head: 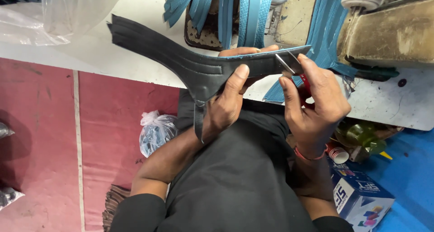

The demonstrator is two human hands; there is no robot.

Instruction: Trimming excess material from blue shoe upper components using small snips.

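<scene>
My left hand [226,101] grips a dark grey, T-shaped stitched strap piece [181,62] near its middle, thumb on top, holding it up flat over my lap. The piece has a thin blue edge along its right arm. My right hand [314,107] holds small red-handled thread snips [289,65], their metal blades at the right end of the piece. A narrow tail of the piece hangs down past my left wrist.
A white worktable [135,46] lies ahead with blue straps [217,6] hanging over it and a worn sewing machine [389,28] at the right. A clear plastic bag [58,10] lies at the upper left. On the red floor sits a knotted bag [156,132]; a blue box [361,196] stands at the lower right.
</scene>
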